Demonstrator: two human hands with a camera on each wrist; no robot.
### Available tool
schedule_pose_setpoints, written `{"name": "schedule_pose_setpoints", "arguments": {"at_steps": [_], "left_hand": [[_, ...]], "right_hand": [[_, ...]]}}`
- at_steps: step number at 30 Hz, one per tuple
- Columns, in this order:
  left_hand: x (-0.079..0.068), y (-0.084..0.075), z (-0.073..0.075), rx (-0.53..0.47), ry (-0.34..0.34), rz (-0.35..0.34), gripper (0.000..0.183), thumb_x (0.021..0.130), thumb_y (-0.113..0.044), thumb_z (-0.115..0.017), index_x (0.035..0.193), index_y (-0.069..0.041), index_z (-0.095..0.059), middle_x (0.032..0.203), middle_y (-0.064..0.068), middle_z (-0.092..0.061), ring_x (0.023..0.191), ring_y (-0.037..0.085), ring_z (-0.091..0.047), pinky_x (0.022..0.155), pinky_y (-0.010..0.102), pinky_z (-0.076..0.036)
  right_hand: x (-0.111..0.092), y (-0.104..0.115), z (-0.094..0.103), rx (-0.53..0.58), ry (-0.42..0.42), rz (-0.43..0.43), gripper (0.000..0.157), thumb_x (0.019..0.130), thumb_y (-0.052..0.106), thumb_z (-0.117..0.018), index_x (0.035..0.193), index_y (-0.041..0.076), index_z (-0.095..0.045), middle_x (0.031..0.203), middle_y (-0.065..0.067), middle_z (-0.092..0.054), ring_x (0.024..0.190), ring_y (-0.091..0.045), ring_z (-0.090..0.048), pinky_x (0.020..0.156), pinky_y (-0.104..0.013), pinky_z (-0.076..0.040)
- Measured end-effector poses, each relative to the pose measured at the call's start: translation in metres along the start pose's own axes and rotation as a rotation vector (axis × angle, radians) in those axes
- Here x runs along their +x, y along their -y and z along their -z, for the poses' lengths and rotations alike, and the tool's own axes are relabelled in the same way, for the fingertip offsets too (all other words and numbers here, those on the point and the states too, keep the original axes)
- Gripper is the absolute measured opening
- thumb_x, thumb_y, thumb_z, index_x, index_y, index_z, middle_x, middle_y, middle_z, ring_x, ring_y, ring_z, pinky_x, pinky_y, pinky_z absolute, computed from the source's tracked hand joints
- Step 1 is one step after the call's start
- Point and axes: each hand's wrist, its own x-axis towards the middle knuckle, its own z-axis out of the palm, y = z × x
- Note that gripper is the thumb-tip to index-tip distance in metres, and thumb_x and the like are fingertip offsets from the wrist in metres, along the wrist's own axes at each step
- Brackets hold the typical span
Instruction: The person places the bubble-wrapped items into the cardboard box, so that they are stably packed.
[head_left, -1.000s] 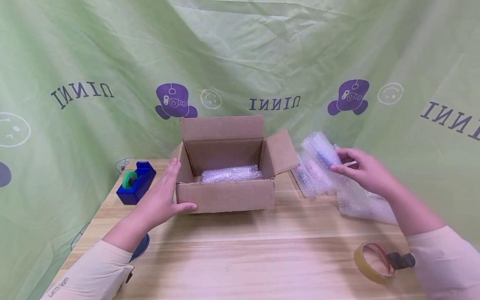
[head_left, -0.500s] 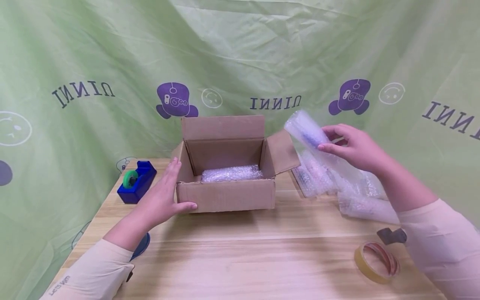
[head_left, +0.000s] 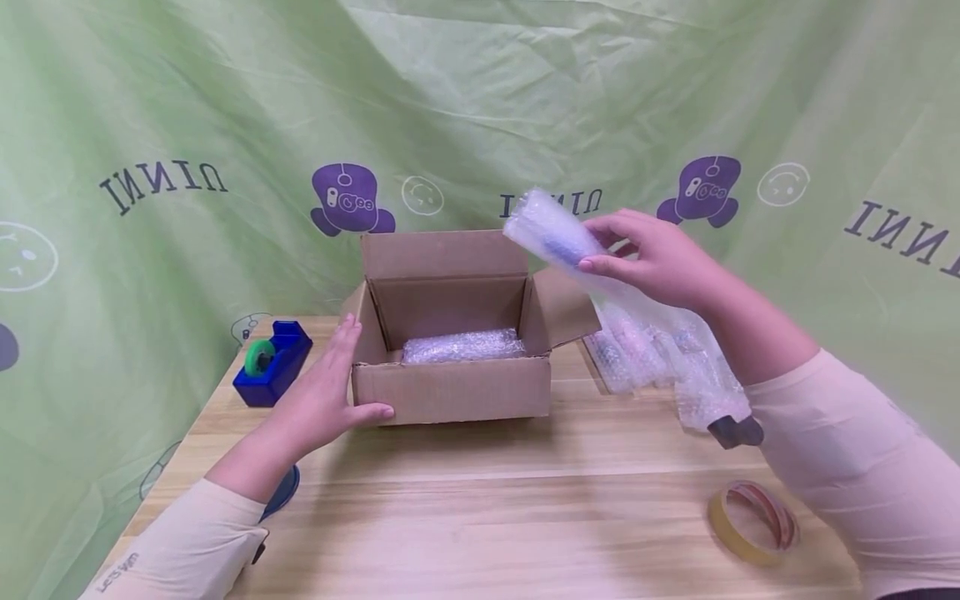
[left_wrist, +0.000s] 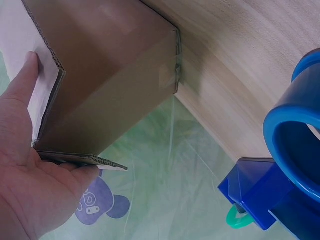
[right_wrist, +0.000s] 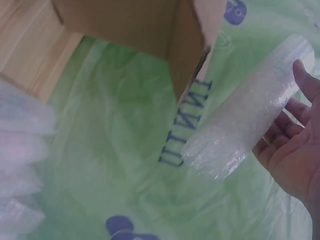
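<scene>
An open cardboard box (head_left: 450, 392) stands mid-table with its flaps spread. One bubble-wrapped roll (head_left: 463, 346) lies inside it. My left hand (head_left: 318, 400) rests on the box's left front corner, thumb along the front and straight fingers along the left side; in the left wrist view the thumb touches a flap (left_wrist: 42, 85). My right hand (head_left: 656, 254) holds another bubble-wrapped roll (head_left: 551, 229) between thumb and fingers, raised over the right flap. Something bluish shows through its wrap. In the right wrist view this roll (right_wrist: 250, 110) is tilted, apart from the box.
More bubble-wrapped items (head_left: 630, 346) lie right of the box, partly behind my right arm. A tape roll (head_left: 752, 523) sits at the front right. At left stands a blue tape dispenser (head_left: 273, 367) with green tape. A blue hollow object (left_wrist: 280, 125) is near my left wrist.
My right hand has lifted the bubble-wrapped roll from beside the other wrapped items and moved it up and left toward the box. My left hand and the box have stayed in place.
</scene>
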Motion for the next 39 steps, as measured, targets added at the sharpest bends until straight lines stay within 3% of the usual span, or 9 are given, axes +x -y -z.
{"name": "schedule_pose_setpoints", "arguments": {"at_steps": [11,22,31,39], "left_hand": [[0.0,0.0,0.001,-0.004,0.007,0.004,0.129,0.071,-0.065,-0.076,0.159,-0.013,0.003,0.166,0.007,0.005,0.15,0.038,-0.015,0.114,0.06,-0.028],[-0.001,-0.001,0.001,-0.002,0.007,0.013,0.129,0.072,-0.064,-0.077,0.159,-0.013,0.003,0.166,0.007,0.006,0.151,0.037,-0.013,0.114,0.06,-0.028],[-0.001,0.0,0.0,-0.01,0.008,0.014,0.129,0.072,-0.063,-0.077,0.159,-0.013,0.004,0.166,0.006,0.007,0.151,0.037,-0.012,0.114,0.06,-0.027],[0.0,0.0,0.0,-0.016,0.011,0.017,0.128,0.072,-0.064,-0.076,0.159,-0.014,0.004,0.166,0.007,0.007,0.151,0.038,-0.011,0.114,0.061,-0.026]], "right_hand": [[0.029,0.032,-0.018,-0.021,0.017,0.083,0.051,0.09,0.034,-0.072,0.134,0.012,-0.059,0.115,-0.001,-0.062,0.109,-0.015,-0.057,0.096,-0.04,-0.051],[0.052,0.059,-0.051,-0.039,0.087,0.129,0.055,0.089,0.042,-0.071,0.135,0.014,-0.059,0.117,0.002,-0.061,0.109,-0.013,-0.055,0.094,-0.036,-0.048],[0.061,0.067,-0.08,-0.109,0.147,0.172,0.055,0.09,0.048,-0.067,0.135,0.017,-0.058,0.126,0.003,-0.058,0.114,-0.011,-0.053,0.1,-0.035,-0.046],[0.066,0.072,-0.102,-0.153,0.193,0.17,0.057,0.089,0.049,-0.068,0.135,0.017,-0.058,0.119,0.004,-0.059,0.103,-0.01,-0.053,0.089,-0.032,-0.048]]}}
